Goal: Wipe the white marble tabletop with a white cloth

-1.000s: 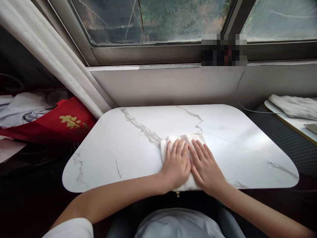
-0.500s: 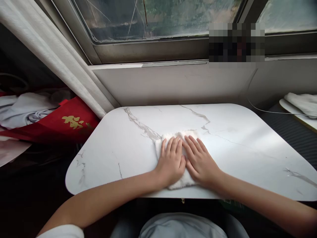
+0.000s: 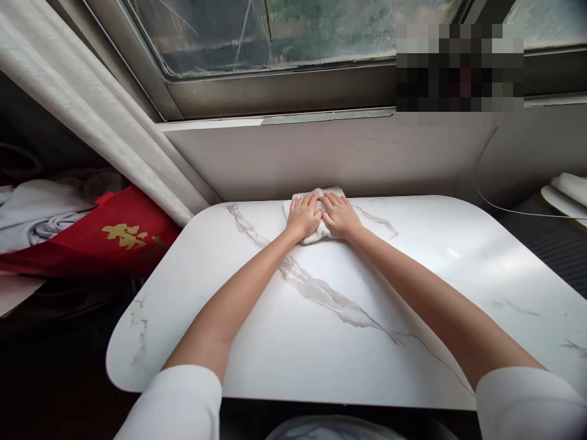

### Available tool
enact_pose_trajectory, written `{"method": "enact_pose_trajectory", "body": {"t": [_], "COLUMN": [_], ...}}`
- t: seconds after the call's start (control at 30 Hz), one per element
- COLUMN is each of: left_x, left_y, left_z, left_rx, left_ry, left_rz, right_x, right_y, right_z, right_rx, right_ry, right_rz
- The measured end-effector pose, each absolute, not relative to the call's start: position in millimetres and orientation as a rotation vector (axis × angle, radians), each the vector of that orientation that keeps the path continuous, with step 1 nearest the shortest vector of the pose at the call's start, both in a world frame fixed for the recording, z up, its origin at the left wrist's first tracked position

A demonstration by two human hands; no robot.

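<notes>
A white cloth [image 3: 321,233] lies bunched on the marble-patterned white table [image 3: 275,354], at its far edge by the wall. My left hand [image 3: 303,216] rests flat on the cloth's left part, fingers stretched forward. Beside it, my right hand [image 3: 340,215] presses on the right part with its fingers extended too. Both hands are open, palms down, and their thumbs come close together over the middle. Part of the cloth is hidden beneath them. Both arms reach straight out across the tabletop.
Beyond the table rise a wall [image 3: 284,153] and a window [image 3: 321,36]. A pale curtain [image 3: 92,91] hangs at the left, near a red bag [image 3: 132,226] with clothes. A thin cable [image 3: 518,208] runs along the right, near another white cloth [image 3: 573,189]. One patch is pixelated.
Both hands have slid the cloth forward, from near the table's front edge to its far edge. My arms are now stretched out, and the view has shifted slightly.
</notes>
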State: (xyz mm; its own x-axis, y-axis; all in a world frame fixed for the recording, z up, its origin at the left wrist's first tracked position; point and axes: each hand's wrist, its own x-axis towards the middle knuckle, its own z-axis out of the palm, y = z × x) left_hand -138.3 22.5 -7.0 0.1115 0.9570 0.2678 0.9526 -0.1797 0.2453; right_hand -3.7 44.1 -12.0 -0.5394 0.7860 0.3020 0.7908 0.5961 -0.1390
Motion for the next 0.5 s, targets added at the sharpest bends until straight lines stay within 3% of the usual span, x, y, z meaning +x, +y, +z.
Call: {"method": "enact_pose_trajectory", "body": {"t": [0.5], "left_x": [-136], "left_y": [31], "left_z": [-7], "left_rx": [2.284], "left_ry": [2.062], "left_rz": [0.558], "right_x": [-3], "right_y": [52], "right_z": [-14], "right_rx": [-1.31], "right_ry": [-2.51], "right_rz": [-0.058]}}
